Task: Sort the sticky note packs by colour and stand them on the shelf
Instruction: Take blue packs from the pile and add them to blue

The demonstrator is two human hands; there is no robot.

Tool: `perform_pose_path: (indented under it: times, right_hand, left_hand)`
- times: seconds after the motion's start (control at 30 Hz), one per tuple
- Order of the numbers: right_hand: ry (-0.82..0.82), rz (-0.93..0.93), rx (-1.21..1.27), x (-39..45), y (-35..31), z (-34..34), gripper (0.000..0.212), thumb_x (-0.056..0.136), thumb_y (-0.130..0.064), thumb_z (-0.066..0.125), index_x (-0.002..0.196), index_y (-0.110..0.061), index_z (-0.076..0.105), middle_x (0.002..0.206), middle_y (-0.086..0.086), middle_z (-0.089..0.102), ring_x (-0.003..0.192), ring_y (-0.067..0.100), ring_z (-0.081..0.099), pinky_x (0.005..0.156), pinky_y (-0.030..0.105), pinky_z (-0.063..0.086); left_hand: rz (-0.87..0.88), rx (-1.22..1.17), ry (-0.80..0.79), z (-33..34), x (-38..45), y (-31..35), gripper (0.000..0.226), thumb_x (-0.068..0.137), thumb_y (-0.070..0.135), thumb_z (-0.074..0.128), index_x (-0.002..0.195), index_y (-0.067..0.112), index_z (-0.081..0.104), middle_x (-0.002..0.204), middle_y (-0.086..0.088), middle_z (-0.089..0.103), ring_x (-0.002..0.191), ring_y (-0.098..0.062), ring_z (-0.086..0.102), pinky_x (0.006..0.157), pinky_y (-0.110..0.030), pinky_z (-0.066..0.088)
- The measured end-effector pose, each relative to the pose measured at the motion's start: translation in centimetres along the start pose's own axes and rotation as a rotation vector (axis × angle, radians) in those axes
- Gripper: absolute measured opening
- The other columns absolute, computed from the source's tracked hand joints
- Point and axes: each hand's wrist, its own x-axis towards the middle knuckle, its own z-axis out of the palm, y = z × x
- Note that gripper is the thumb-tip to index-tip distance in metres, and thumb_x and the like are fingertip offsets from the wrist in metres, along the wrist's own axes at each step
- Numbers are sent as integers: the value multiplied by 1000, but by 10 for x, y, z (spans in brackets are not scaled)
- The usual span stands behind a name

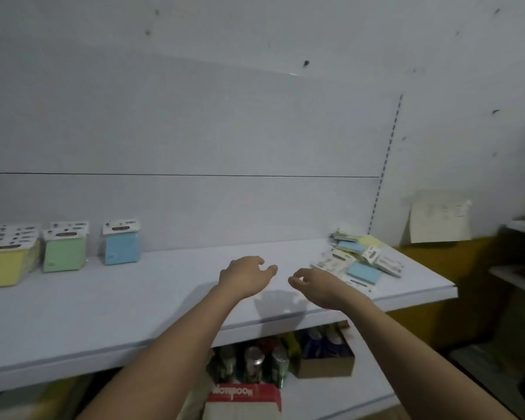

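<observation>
Over the shelf (pixel 134 301) middle | left hand (pixel 243 275) and right hand (pixel 314 284) both empty, loosely curled | unsorted pile (pixel 358 259) at right to be reached; one blue pack (pixel 363 273) to be pinched by its edges, stood beside the upright blue pack (pixel 122 248) far left.

A single head-worn camera looks forward and down from close by onto a white shelf (pixel 152 313), facing the wall (pixel 194 116) behind it.

Yellow packs (pixel 5 262), green packs (pixel 64 250) and a blue pack (pixel 122 245) stand left on the shelf (pixel 164 298); a seemingly mixed, blurry heap (pixel 358 259) lies right.
</observation>
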Motion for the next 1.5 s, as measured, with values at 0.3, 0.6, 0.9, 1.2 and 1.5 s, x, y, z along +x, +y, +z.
perform_pose_path:
  times: [0.3, 0.6, 0.9, 1.2, 1.5]
  right_hand:
    - [126, 85, 83, -68, 175, -56, 47, 96, -50, 40, 129, -21, 55, 129, 6, 60, 110, 19, 57, 96, 40, 49]
    - [233, 81, 166, -7, 255, -55, 36, 94, -43, 48, 123, -24, 56, 124, -1, 61, 104, 14, 59, 89, 37, 54]
    - [433, 11, 208, 104, 294, -96, 25, 94, -25, 48, 111, -14, 63, 106, 2, 66, 93, 21, 63, 78, 40, 53]
    - [237, 21, 171, 212, 297, -105, 27, 88, -27, 54, 71, -8, 49, 77, 8, 53, 79, 28, 52, 60, 31, 33]
    - [-2, -29, 31, 264, 312, -106, 68, 73, -58, 70, 114, -6, 55, 119, 15, 58, 115, 31, 52, 86, 34, 44]
  left_hand:
    - [89, -42, -110, 106, -20, 155, 54, 88, 55, 47, 133, 26, 52, 140, 3, 52, 126, -18, 50, 101, -34, 42]
    - [47, -116, -60, 173, 53, 203, 47, 85, 37, 58, 129, 23, 56, 130, 0, 59, 115, -17, 55, 96, -31, 45]
    - [12, 162, -26, 224, 144, 217, 79, 72, 71, 58, 135, 24, 46, 129, -7, 45, 120, -29, 40, 90, -39, 37]
    - [-84, 103, -134, 195, 183, 210, 76, 55, 44, 84, 115, 27, 41, 108, 1, 47, 104, -23, 49, 81, -35, 49]
    - [-288, -513, -39, 175, 182, 210, 65, 64, -9, 76, 117, 22, 56, 98, -5, 56, 69, -18, 55, 54, -24, 49]
